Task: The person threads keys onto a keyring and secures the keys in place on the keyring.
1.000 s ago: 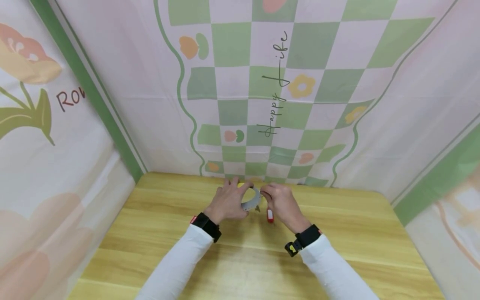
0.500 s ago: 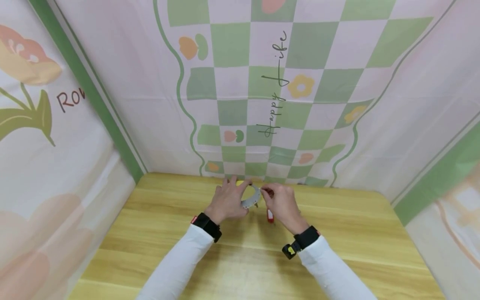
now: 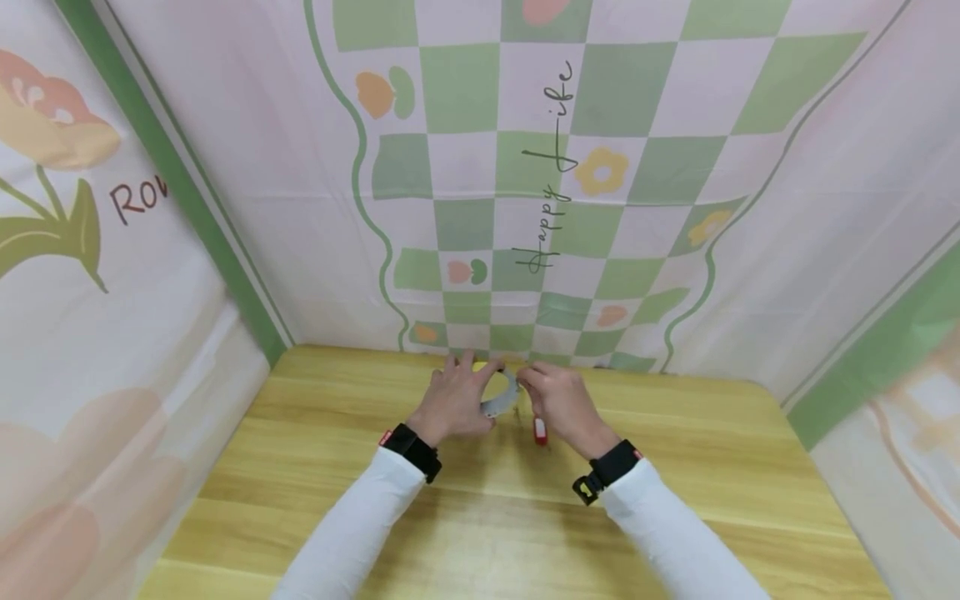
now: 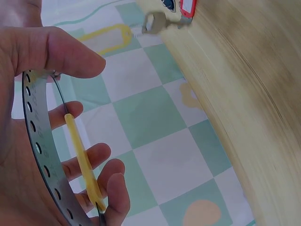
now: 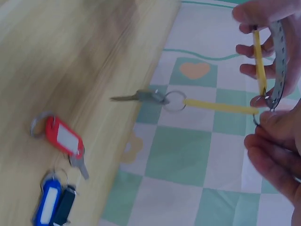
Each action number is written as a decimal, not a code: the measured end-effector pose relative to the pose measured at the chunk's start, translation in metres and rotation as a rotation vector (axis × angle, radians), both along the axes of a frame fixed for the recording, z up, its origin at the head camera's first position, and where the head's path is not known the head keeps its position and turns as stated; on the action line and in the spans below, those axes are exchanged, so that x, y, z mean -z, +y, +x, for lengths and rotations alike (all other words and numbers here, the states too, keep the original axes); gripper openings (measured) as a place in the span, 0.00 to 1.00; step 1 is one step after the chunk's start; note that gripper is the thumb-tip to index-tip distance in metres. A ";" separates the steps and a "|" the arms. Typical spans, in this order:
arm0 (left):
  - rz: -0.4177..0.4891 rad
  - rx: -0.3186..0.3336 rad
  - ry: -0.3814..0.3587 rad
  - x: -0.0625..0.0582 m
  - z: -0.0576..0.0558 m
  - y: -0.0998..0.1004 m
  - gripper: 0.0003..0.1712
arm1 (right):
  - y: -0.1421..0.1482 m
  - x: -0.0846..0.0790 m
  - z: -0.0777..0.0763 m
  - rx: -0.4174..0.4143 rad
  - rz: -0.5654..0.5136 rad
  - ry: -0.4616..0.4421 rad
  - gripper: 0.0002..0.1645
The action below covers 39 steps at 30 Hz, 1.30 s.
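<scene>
My left hand [image 3: 453,400] grips a round key hoop, a curved grey metal band [image 4: 38,141] pierced with a row of holes and joined to a wire with a yellow grip [image 4: 82,160]. Its thumb lies over one end of the band, and its fingers curl behind the yellow grip. At the hoop's right side my right hand [image 3: 562,404] pinches a small metal ring at the end of a yellow key tag [image 5: 221,106]. A key [image 5: 148,97] dangles from that tag on a split ring. Fingertips hide where the small ring meets the hoop.
On the wooden table [image 3: 480,517] lies a red key tag [image 5: 63,135] with its key, just below my right hand. Near it are a blue key tag [image 5: 47,205] and a dark one [image 5: 65,205]. A checked cloth [image 3: 540,312] hangs behind the table's far edge.
The hanging key swings slightly beneath the hoop. My right hand shifts a little at the hoop's edge, still pinching. The left hand keeps its grip, with the hoop tilting slightly.
</scene>
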<state>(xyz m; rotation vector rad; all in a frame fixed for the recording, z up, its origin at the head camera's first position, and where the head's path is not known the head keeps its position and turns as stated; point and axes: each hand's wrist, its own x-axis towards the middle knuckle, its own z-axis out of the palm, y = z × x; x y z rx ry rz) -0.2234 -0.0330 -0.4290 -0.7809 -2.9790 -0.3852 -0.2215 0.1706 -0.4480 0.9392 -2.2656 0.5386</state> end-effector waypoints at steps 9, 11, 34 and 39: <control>0.005 -0.003 -0.017 0.002 0.001 -0.004 0.48 | -0.002 0.000 0.001 0.049 0.021 -0.046 0.05; 0.004 -0.008 -0.009 0.002 0.001 -0.004 0.48 | -0.004 0.000 0.002 0.103 -0.047 -0.128 0.05; 0.007 -0.007 0.022 -0.003 -0.001 -0.003 0.50 | -0.004 -0.004 -0.001 0.032 -0.033 -0.056 0.08; 0.006 -0.015 0.005 -0.003 -0.001 -0.003 0.49 | -0.004 -0.007 0.000 0.059 -0.027 -0.078 0.05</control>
